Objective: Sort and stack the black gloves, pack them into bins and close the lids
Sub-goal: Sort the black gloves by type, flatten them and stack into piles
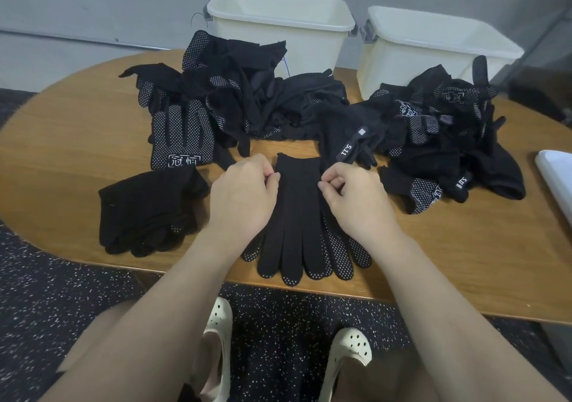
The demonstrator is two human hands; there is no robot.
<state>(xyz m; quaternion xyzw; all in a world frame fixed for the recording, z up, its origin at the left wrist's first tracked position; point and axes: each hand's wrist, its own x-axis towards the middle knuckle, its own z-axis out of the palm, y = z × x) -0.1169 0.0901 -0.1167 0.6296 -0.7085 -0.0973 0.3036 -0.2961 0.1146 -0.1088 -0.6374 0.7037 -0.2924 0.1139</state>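
Centre of the frame: a black knit glove [297, 213] lies flat on the worktop [77, 135] over a dotted one, fingertips toward the bottom edge. The left hand [244, 197] and right hand [356, 200] pinch its 2 side edges near the cuff. Light, limp, likely grippy; best held at the cuff.

Wooden table [77, 135] bearing black gloves [263, 104] (heaped), two bins [278, 30].
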